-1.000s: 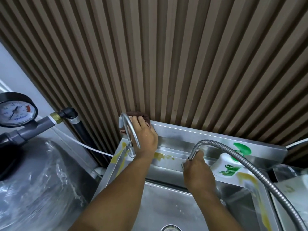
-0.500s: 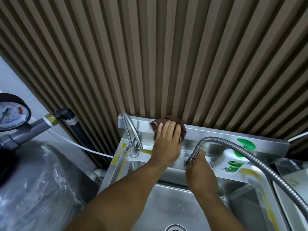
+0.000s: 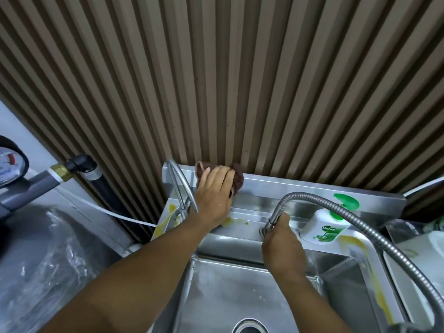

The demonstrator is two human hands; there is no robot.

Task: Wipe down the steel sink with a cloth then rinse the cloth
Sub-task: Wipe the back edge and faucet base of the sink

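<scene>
The steel sink [image 3: 319, 186] fills the lower middle, with a raised back ledge against the slatted wall. My left hand [image 3: 214, 193] presses a dark brown cloth [image 3: 237, 179] flat against that back ledge, fingers straight, just right of the curved tap [image 3: 180, 186]. My right hand [image 3: 281, 239] grips the lower end of the flexible metal hose [image 3: 336, 203] where it meets the sink deck. Yellow smears mark the deck under my left wrist and along the right rim. The drain shows at the bottom edge.
A white and green soap bottle [image 3: 324, 230] lies on the deck right of my right hand. A pressure gauge [image 3: 9, 164] and grey pipe [image 3: 38, 186] stand at left above a plastic-wrapped tank [image 3: 48, 260]. White dishes [image 3: 413, 272] sit at right.
My left hand slid the cloth right along the back ledge, then back left toward the tap. My right hand stayed on the hose end.
</scene>
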